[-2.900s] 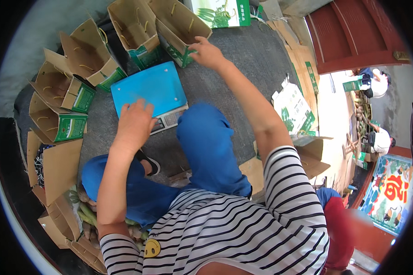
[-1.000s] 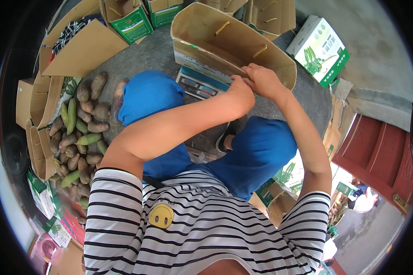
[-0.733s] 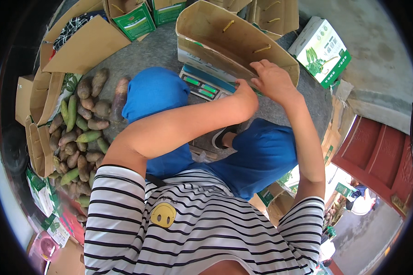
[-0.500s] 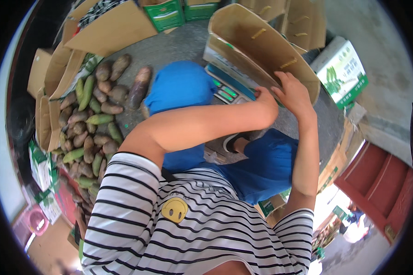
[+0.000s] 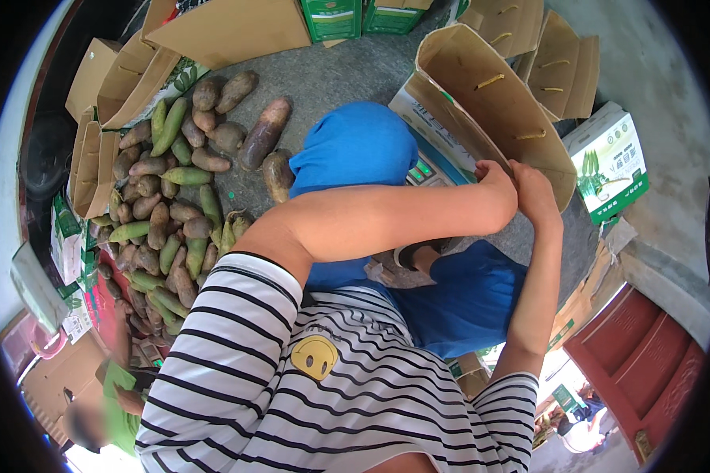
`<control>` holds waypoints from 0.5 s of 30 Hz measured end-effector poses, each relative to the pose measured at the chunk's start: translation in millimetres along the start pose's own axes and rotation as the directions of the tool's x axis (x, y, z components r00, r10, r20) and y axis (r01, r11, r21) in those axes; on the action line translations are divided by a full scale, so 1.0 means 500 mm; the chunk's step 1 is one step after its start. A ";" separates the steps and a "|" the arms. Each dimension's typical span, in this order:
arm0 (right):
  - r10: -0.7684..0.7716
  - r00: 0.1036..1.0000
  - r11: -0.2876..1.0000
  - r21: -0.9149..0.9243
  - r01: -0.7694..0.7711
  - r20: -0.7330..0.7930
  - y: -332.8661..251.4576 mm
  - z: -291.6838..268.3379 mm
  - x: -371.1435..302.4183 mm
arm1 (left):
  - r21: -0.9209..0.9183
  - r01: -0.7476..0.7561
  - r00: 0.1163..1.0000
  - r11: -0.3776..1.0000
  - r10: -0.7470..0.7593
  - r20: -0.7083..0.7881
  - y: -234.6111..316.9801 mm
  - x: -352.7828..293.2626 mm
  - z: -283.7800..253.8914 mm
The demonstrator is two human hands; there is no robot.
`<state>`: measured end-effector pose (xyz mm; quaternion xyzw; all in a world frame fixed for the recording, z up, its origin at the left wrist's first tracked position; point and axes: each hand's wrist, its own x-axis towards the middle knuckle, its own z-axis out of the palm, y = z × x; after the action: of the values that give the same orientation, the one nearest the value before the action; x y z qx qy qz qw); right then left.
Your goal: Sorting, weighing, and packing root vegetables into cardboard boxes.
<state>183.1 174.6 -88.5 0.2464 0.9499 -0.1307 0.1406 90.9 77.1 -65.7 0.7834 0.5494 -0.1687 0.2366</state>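
Observation:
An open cardboard box (image 5: 481, 83) with a white printed side and yellow rope handles stands tilted to my right, above a digital scale (image 5: 423, 171) whose green-lit keys partly show. My left hand (image 5: 497, 188) is closed at the box's near wall, its fingers curled against the top edge. Right beside it, my right hand (image 5: 538, 194) bends its fingers over the same edge near the corner. Some fingertips of both hands are hidden. My left forearm crosses in front of my knee and covers part of the scale.
On the left lies a heap of brown tubers (image 5: 158, 225) mixed with green gourds (image 5: 188, 176). A long dark tuber (image 5: 265, 134) lies near my knee. More open boxes (image 5: 556, 71) and a white-green carton (image 5: 607, 162) stand around. A person in green (image 5: 122, 410) is at the lower left.
My left hand has moved from the box's lower outer side to its upper edge. My right hand has closed beside it. The view has shifted, and a person in green now shows.

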 end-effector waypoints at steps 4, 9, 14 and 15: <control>0.034 0.999 0.999 0.006 -0.034 0.032 0.000 -0.003 -0.006 | 0.027 -0.012 1.000 1.000 0.012 0.008 0.003 0.002 0.003; 0.041 0.999 0.995 0.095 -0.040 -0.007 -0.023 -0.036 -0.015 | 0.057 -0.015 0.998 0.998 0.012 0.054 0.006 -0.002 0.003; 0.076 0.996 0.992 0.104 -0.072 -0.041 -0.027 -0.042 -0.023 | 0.009 0.003 1.000 1.000 -0.003 0.007 0.010 0.008 0.008; 0.066 0.997 0.993 0.102 -0.061 -0.044 -0.029 -0.043 -0.022 | -0.003 0.014 1.000 1.000 -0.014 0.000 0.013 0.015 0.014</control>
<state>180.5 164.2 -62.3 0.2866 0.9368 -0.1681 0.1095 99.5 77.2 -74.0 0.7791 0.5553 -0.1694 0.2364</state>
